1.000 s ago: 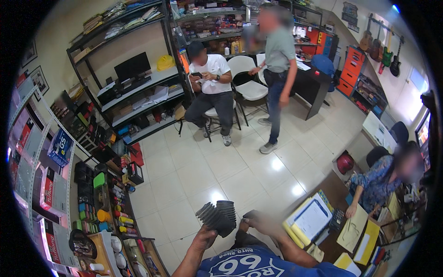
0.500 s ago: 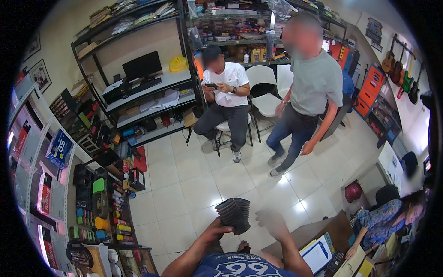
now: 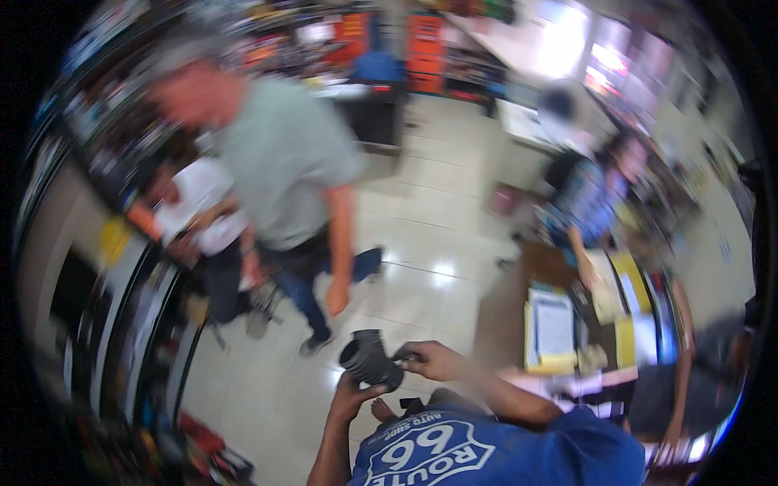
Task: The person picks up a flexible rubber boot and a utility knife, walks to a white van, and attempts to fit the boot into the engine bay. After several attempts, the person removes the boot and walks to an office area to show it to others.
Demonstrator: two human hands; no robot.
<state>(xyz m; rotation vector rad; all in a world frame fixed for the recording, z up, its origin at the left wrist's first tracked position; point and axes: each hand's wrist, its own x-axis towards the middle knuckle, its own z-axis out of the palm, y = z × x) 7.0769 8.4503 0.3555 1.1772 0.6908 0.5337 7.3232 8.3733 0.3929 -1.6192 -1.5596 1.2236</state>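
Observation:
In front of my body I hold a short black ribbed rubber hose [image 3: 373, 362], a bellows-like tube with one open end facing up and left. My left hand [image 3: 355, 395] is wrapped round its lower left side, thumb across the ribs. At its right edge, my right hand [image 3: 431, 360] has its fingers curled and pressed together against the rim. Motion blur hides the finer detail of those fingertips.
A person in a grey-green shirt [image 3: 284, 162] walks close ahead on the left, beside a seated person in white [image 3: 203, 202]. On the right a desk [image 3: 506, 304] holds a clipboard [image 3: 553, 324] and folders, with a person in blue [image 3: 596, 190] behind it. Shelves [image 3: 138, 324] line the left.
My view has swung to the right. My right hand has come in from beside the hose to its edge. The hose has turned so an open end shows. The person in grey-green has moved.

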